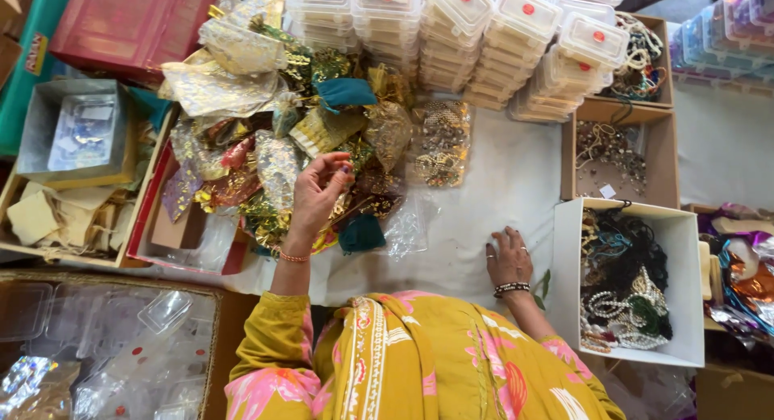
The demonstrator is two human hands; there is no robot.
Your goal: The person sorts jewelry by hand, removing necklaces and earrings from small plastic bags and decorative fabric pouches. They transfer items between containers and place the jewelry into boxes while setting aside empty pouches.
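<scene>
My left hand (316, 193) hovers over a heap of shiny gold, red and teal drawstring pouches (274, 138). Its fingertips are pinched together, and I see nothing clearly between them. An orange bangle circles that wrist. My right hand (509, 259) lies flat, fingers spread, on the white cloth (492, 186) and holds nothing. It wears rings and a beaded bracelet. A clear plastic bag of small gold jewellery (441, 142) lies between the hands, further back. My yellow and pink sleeves fill the bottom of the view.
Stacks of clear lidded boxes with red dots (484, 41) line the back. At right stand a white box of necklaces and beads (625, 283) and brown trays of jewellery (613, 154). Left: a red box (129, 21), a grey box (72, 134), and empty clear containers (105, 331).
</scene>
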